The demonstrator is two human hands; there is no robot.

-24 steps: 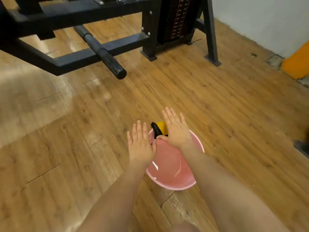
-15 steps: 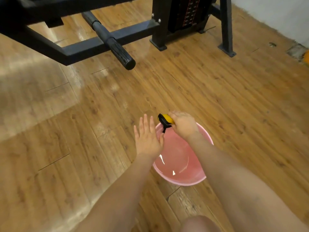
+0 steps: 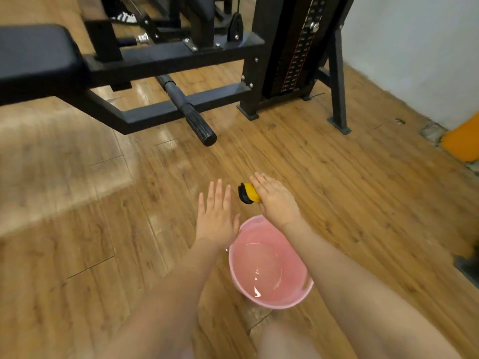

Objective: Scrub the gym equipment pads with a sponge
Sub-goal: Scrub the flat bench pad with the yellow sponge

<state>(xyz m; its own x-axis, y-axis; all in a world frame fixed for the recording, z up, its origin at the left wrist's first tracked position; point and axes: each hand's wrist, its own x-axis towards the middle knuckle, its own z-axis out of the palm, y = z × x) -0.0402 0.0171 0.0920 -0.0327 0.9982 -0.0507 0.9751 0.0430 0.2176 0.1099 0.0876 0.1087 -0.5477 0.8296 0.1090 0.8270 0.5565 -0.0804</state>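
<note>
The right hand (image 3: 276,200) has come up and away from the pink basin (image 3: 269,299), and the yellow-and-black sponge (image 3: 248,193) it holds now hangs over the bare wooden floor (image 3: 337,177) just beyond the basin's far rim, where a moment ago it was pressed low over the water. The fingers, bunched tight around it half a second back, now lie straighter over its top; it seems pinned between them and a thumb hidden beneath. The left hand (image 3: 217,215) holds nothing, fingers straight and slightly spread, palm down, just left of the sponge and apart from it, much as it was before. The view has tipped upward as well, so the black padded bench (image 3: 36,51) now shows at far left, with the dark frame (image 3: 160,60) and its foam roller (image 3: 186,110) ahead and the weight stack (image 3: 298,47) at far right. That reads as wetting and wringing being finished, with the sponge on its way toward the pads, none of which it touches yet; the bench pad lies well apart from both hands
</note>
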